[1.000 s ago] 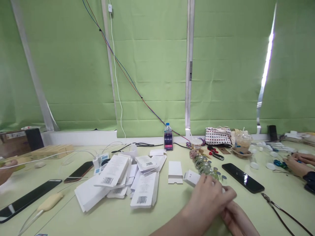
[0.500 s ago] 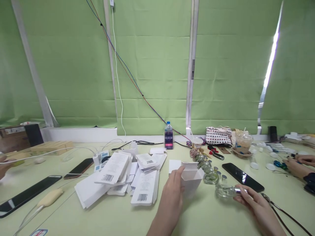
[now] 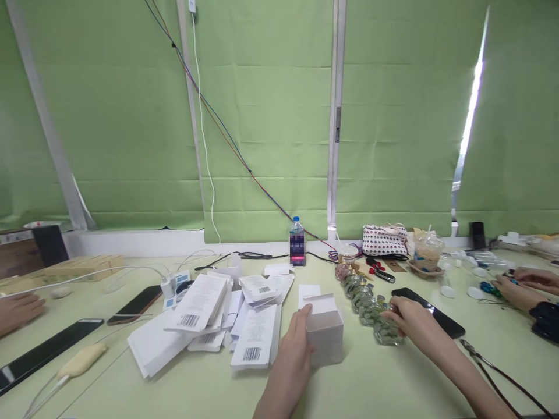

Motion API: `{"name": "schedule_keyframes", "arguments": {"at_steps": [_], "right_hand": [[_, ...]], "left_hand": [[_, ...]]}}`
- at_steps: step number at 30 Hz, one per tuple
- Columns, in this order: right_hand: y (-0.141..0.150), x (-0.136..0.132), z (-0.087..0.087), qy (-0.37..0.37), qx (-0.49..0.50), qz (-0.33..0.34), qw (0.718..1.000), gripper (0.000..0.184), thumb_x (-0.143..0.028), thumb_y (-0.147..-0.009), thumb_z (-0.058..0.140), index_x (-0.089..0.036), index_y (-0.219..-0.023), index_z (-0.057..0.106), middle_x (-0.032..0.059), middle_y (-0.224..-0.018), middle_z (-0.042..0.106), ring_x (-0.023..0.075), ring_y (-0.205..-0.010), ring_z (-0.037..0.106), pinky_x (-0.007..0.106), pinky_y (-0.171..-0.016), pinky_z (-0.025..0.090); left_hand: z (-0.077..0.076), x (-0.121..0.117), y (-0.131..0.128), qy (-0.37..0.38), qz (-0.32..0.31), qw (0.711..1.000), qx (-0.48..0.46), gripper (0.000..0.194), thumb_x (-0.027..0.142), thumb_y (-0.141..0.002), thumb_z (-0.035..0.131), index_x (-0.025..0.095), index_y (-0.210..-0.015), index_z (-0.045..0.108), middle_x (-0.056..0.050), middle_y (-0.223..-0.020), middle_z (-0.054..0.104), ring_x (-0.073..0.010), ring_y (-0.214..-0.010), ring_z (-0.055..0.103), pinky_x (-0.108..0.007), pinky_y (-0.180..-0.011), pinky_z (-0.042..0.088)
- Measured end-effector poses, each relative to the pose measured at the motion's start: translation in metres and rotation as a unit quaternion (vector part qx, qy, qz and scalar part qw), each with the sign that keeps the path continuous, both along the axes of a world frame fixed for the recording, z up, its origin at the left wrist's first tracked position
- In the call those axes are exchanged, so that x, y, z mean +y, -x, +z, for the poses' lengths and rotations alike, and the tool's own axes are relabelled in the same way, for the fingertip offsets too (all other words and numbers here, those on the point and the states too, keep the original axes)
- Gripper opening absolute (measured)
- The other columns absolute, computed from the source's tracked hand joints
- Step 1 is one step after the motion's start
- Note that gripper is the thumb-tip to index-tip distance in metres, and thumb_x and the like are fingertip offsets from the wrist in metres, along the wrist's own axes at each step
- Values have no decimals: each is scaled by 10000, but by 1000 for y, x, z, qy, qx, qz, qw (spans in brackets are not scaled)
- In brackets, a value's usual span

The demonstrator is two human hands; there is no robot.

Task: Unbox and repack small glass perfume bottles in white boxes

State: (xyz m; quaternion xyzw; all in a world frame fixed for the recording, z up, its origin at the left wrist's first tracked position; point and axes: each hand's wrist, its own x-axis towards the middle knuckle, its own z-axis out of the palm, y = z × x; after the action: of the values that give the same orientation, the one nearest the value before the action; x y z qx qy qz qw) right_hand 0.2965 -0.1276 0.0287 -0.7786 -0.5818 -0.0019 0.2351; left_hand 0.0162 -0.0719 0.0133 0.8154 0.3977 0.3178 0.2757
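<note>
My left hand (image 3: pixel 293 352) grips a small white cardboard box (image 3: pixel 326 343) by its left side, and its top flap is raised. On the right, several round clear-glass bottles (image 3: pixel 370 313) form a row running away from me. The fingers of my right hand (image 3: pixel 406 317) are closed at the top of the nearest glass bottle (image 3: pixel 388 334), which rests on the table at the near end of the row. My fingers hide its neck and cap. Left of the box lies a loose pile of flat white cartons (image 3: pixel 255 334), some with barcodes.
A black phone (image 3: pixel 437 311) lies beyond my right forearm, near a cord with a metal clip (image 3: pixel 468 347). Another person's hands (image 3: pixel 515 285) work at far right; a hand (image 3: pixel 20 311) rests at far left. A drink bottle (image 3: pixel 297 244) stands behind. Cables and phones lie left.
My right hand has brought the glass bottle leftward and away from me to the row's near end. The box has been turned and now stands more upright in my left hand.
</note>
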Motion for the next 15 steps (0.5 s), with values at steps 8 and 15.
{"name": "schedule_keyframes", "arguments": {"at_steps": [8, 15], "right_hand": [[61, 27, 18, -37, -22, 101, 994, 300, -293, -941, 310, -207, -1108, 545, 96, -1168, 567, 224, -896, 632, 310, -744, 444], [112, 107, 8, 66, -5, 147, 987, 404, -376, -896, 459, -121, -1207, 498, 173, -1088, 596, 291, -972, 610, 351, -795, 422]], "left_hand": [[24, -3, 31, 25, -13, 997, -67, 660, 90, -735, 427, 256, -1369, 348, -61, -1413, 416, -238, -1219, 467, -360, -947, 481], [42, 3, 62, -44, 78, 988, -126, 586, 216, -815, 437, 282, -1383, 307, -52, -1441, 362, -256, -1235, 455, -373, -920, 503]]}}
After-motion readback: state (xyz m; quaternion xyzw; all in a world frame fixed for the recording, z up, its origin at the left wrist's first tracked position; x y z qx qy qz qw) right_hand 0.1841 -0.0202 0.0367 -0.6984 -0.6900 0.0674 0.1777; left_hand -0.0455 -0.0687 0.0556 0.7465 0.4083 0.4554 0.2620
